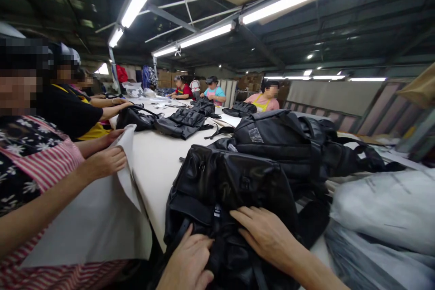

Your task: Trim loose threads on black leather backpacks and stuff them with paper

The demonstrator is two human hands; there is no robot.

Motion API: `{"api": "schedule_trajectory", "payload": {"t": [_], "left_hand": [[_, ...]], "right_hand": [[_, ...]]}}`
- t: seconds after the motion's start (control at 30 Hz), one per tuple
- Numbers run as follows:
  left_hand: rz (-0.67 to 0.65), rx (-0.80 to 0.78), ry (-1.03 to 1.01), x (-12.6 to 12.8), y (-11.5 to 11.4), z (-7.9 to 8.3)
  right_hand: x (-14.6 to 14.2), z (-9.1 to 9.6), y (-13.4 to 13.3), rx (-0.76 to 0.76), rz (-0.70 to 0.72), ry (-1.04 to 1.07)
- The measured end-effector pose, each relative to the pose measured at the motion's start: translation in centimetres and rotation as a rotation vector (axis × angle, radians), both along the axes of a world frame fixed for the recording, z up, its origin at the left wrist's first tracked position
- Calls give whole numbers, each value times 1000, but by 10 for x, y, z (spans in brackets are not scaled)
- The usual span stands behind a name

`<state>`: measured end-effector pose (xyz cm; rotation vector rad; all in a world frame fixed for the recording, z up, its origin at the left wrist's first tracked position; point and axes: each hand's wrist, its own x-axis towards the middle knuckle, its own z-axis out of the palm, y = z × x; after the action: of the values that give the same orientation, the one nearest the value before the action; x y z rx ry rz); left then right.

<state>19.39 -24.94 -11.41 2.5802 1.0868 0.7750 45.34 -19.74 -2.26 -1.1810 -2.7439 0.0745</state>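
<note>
A black backpack [231, 181] lies on the white table [152, 163] right in front of me, at the near edge. My left hand [188, 263] presses on its lower part with fingers curled against the fabric and a strap. My right hand [267, 233] lies flat on the bag with fingers stretched toward the left, near a small white label. A second black backpack [282, 138] rests just behind the first.
A co-worker in a striped apron at my left holds a white sheet [127, 167]. More black bags [185, 120] lie further along the table, with other people seated on both sides. Grey plastic-wrapped bundles [384, 217] are piled at the right.
</note>
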Motion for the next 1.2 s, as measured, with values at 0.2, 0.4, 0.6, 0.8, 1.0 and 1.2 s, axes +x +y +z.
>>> {"api": "schedule_trajectory", "payload": {"t": [0.2, 0.4, 0.6, 0.8, 1.0, 1.2], "left_hand": [[12, -56, 13, -1, -8, 28], [220, -155, -143, 17, -31, 90], [343, -440, -601, 74, -14, 126], [578, -436, -409, 86, 9, 76], [561, -476, -390, 75, 4, 68], [490, -528, -580, 70, 12, 61]], "right_hand": [[-24, -2, 10, -91, 218, 69], [-13, -21, 12, -19, 88, 139], [-4, -16, 14, -94, 90, 155], [15, -5, 7, -214, 119, 200], [18, -1, 2, -187, 128, 202], [20, -2, 1, -172, 121, 195]]}}
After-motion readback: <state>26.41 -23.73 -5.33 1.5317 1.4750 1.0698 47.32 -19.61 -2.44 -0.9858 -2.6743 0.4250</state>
